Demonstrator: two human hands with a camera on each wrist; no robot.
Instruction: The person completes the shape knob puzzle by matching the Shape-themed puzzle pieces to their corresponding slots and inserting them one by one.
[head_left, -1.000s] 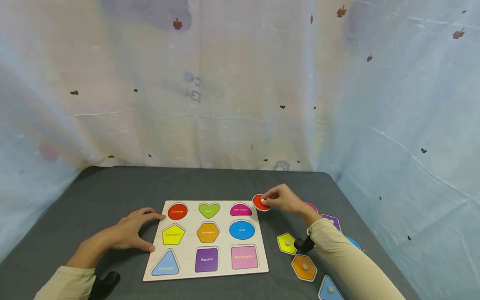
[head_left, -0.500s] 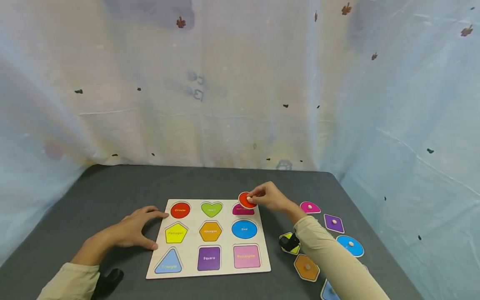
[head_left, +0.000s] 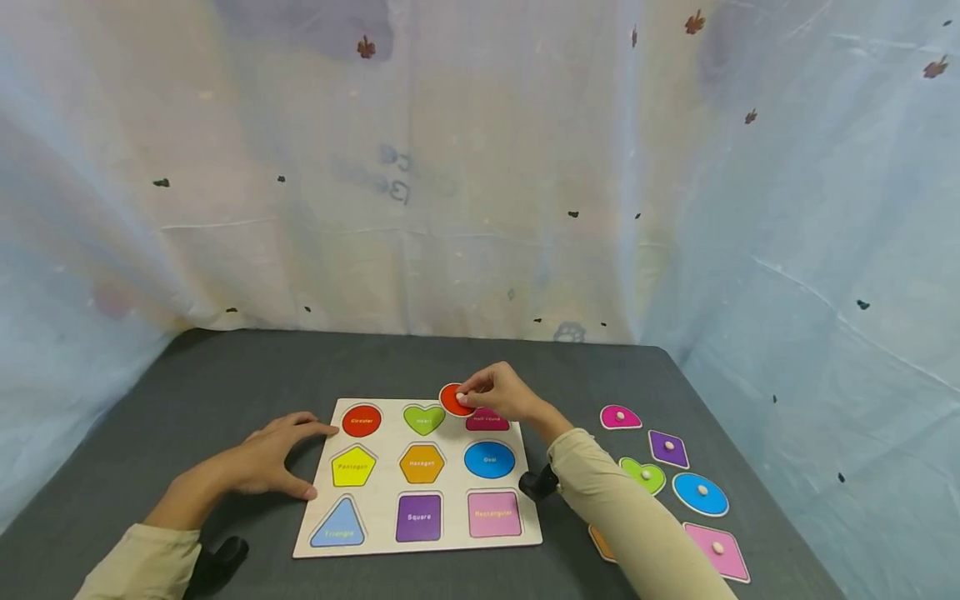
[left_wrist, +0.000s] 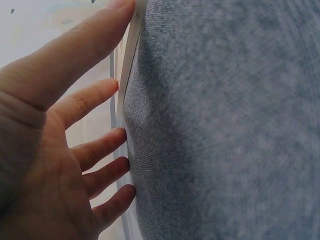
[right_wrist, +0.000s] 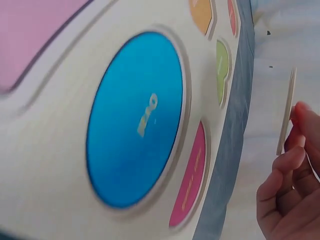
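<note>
A pale, crinkled sheet hangs behind and beside the dark grey table (head_left: 225, 375), and on that cloth lies the wooden shape board (head_left: 378, 467) we are working over. Our right hand (head_left: 498, 392) pinches the small knob of the red circle piece (head_left: 451, 398) between thumb and fingertips, holding it in the air above the board's far edge, between the green heart recess (head_left: 423, 418) and the magenta half-round recess (head_left: 487, 421); the wrist view shows the disc edge-on, clear of the wood. Our left hand (head_left: 273, 462) lies flat with fingers spread on the cloth, fingertips against the board's left edge, gripping nothing. The red circular recess (head_left: 362, 420) sits at the far left corner, close to those fingertips. We judge the main risk to be the thin pinch: the knob is small, so the disc could swivel or drop and knock across the board. Coming in tilted, it could catch on the recess rim and sit proud. If the left hand eases off, the board may slide under the pressure. The loose pieces at right, such as the blue oval piece (head_left: 700, 492), lie well apart.
</note>
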